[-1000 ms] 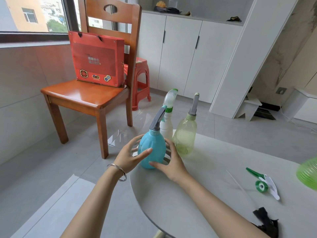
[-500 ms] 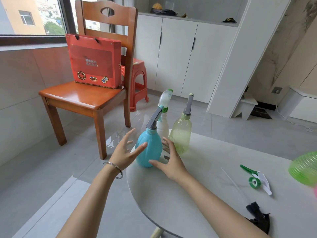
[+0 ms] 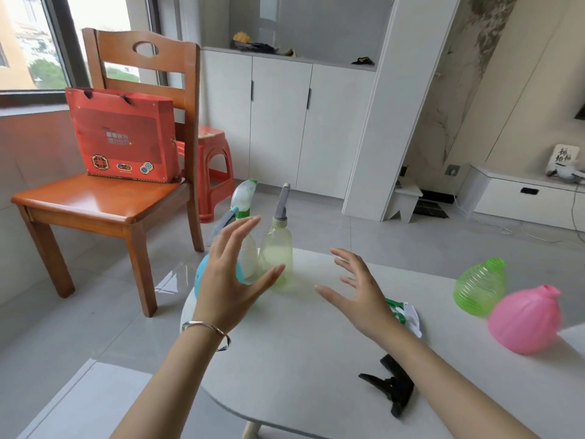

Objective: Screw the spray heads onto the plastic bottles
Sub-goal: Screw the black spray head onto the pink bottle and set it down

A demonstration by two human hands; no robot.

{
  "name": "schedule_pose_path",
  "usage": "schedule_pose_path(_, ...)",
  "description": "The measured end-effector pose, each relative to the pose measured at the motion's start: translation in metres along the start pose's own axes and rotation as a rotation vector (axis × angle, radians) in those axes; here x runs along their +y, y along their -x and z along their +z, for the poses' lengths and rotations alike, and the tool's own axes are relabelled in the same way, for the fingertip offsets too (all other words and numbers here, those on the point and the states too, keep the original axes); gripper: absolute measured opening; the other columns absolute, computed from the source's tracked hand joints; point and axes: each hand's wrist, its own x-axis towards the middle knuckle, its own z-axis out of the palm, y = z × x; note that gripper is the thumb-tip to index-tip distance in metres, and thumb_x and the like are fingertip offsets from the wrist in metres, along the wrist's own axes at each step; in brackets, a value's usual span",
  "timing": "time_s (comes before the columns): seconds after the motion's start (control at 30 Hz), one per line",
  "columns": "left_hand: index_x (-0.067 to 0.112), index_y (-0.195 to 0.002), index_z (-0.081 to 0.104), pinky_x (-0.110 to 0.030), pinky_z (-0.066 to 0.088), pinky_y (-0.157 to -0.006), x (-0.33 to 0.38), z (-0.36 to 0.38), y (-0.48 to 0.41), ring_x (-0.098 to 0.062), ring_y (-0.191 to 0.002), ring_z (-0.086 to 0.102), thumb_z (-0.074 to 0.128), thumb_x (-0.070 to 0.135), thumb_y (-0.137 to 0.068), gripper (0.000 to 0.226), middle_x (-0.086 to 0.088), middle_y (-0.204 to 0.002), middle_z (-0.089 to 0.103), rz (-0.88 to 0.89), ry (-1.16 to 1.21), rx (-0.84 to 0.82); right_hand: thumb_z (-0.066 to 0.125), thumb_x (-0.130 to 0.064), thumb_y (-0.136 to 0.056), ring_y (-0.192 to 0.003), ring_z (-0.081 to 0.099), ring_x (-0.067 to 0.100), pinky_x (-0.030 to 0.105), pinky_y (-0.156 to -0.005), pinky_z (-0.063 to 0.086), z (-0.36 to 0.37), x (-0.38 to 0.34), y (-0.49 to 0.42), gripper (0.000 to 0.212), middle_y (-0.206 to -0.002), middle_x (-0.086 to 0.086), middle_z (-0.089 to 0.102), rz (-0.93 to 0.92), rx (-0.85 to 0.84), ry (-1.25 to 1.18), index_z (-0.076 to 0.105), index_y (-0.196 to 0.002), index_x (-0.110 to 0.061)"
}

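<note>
While both hands, left (image 3: 229, 282) and right (image 3: 364, 294), hover spread and empty, three capped bottles (image 3: 276, 255) stand on the table (image 3: 300, 359)

The pale table (image 3: 300, 359) carries five bottles, a black spray head (image 3: 391, 386) and a green-and-white one (image 3: 408, 315).

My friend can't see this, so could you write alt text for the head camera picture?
Two bare hands, left hand and right hand, hover open above a pale round table, holding nothing. Three capped plastic spray bottles stand behind them; a ribbed green bottle and a pink bottle have no heads, and a black spray head lies loose.
</note>
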Motion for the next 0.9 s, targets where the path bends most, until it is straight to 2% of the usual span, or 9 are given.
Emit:
schedule_pose_path(0.1, 0.022, -0.134, 0.046, -0.010, 0.026, -0.106, 0.024, 0.030, 0.005, -0.007, -0.123, 0.042, 0.061, 0.056, -0.076, 0.069, 0.009, -0.133, 0.048, 0.065, -0.061, -0.110, 0.073, -0.027, -0.080, -0.124, 0.038, -0.013, 0.008, -0.096, 0.035, -0.042, 0.007, 0.018, 0.059, -0.136, -0.019, 0.042, -0.014, 0.051, 0.047, 0.042, -0.130, -0.035)
schedule_pose_path(0.23, 0.024, -0.140, 0.041, -0.030, 0.034, -0.110, 0.050, 0.078, 0.014, -0.016, -0.130, 0.043, 0.052, 0.068, -0.076, 0.078, 0.004, -0.142, 0.047, 0.077, -0.153, -0.319, 0.074, -0.019, -0.079, -0.126, 0.040, -0.009, 0.013, -0.098, 0.037, -0.099, 0.020, 0.041, 0.060, -0.136, -0.015, 0.044, -0.014, 0.150, 0.119, 0.042, -0.125, -0.038)
schedule_pose_path(0.37, 0.038, -0.147, 0.014, -0.030, 0.013, -0.118, 0.069, 0.132, 0.024, -0.013, -0.147, 0.010, 0.041, 0.074, -0.074, 0.086, 0.013, -0.158, 0.015, -0.021, -0.177, -0.583, 0.073, -0.018, -0.080, -0.128, 0.038, -0.006, 0.013, -0.104, 0.030, -0.154, 0.038, 0.064, 0.060, -0.137, -0.011, 0.045, -0.008, 0.246, 0.239, 0.042, -0.130, -0.031)
schedule_pose_path(0.47, 0.040, -0.148, 0.004, -0.030, 0.007, -0.119, 0.085, 0.170, 0.027, -0.013, -0.148, -0.001, 0.044, 0.069, -0.081, 0.082, 0.013, -0.160, 0.004, -0.029, -0.195, -0.709, 0.077, -0.013, -0.076, -0.121, 0.026, -0.023, 0.001, -0.101, 0.016, -0.186, 0.054, 0.083, 0.061, -0.130, -0.005, 0.051, -0.047, 0.376, 0.404, 0.048, -0.130, -0.014)
schedule_pose_path(0.5, 0.040, -0.148, 0.004, -0.031, 0.008, -0.119, 0.091, 0.182, 0.026, -0.014, -0.148, 0.000, 0.044, 0.068, -0.082, 0.082, 0.013, -0.160, 0.005, -0.027, -0.196, -0.730, 0.077, -0.012, -0.075, -0.123, 0.024, -0.023, 0.006, -0.105, 0.017, -0.197, 0.060, 0.088, 0.061, -0.128, -0.005, 0.051, -0.052, 0.420, 0.429, 0.049, -0.130, -0.012)
schedule_pose_path(0.57, 0.038, -0.149, 0.006, -0.032, 0.011, -0.120, 0.105, 0.204, 0.023, -0.015, -0.148, 0.005, 0.045, 0.065, -0.084, 0.080, 0.012, -0.160, 0.011, -0.030, -0.169, -0.767, 0.076, -0.015, -0.077, -0.134, 0.030, -0.001, 0.027, -0.113, 0.023, -0.217, 0.074, 0.097, 0.065, -0.133, -0.009, 0.046, -0.015, 0.471, 0.406, 0.045, -0.134, -0.016)
schedule_pose_path(0.6, 0.036, -0.149, 0.009, -0.033, 0.014, -0.120, 0.112, 0.215, 0.021, -0.015, -0.148, 0.008, 0.046, 0.063, -0.084, 0.079, 0.011, -0.159, 0.015, -0.037, -0.137, -0.785, 0.075, -0.016, -0.077, -0.135, 0.034, 0.009, 0.031, -0.112, 0.026, -0.226, 0.082, 0.101, 0.068, -0.137, -0.009, 0.044, -0.002, 0.487, 0.400, 0.042, -0.136, -0.018)
schedule_pose_path(0.73, 0.030, -0.148, 0.020, -0.027, 0.019, -0.116, 0.135, 0.258, 0.020, -0.013, -0.143, 0.021, 0.049, 0.057, -0.087, 0.073, 0.009, -0.155, 0.028, -0.070, 0.023, -0.806, 0.077, -0.017, -0.076, -0.126, 0.031, -0.009, 0.012, -0.105, 0.025, -0.255, 0.120, 0.115, 0.075, -0.139, -0.015, 0.039, 0.108, 0.559, 0.288, 0.034, -0.137, -0.027)
schedule_pose_path(0.9, 0.029, -0.148, 0.022, -0.031, 0.024, -0.114, 0.144, 0.311, 0.027, -0.017, -0.141, 0.026, 0.045, 0.058, -0.088, 0.071, 0.007, -0.154, 0.031, -0.071, -0.010, -0.896, 0.077, -0.036, -0.074, -0.137, 0.031, 0.013, 0.025, -0.103, 0.027, -0.263, 0.176, 0.127, 0.088, -0.151, -0.002, 0.031, 0.362, 0.566, 0.207, 0.025, -0.144, -0.025)
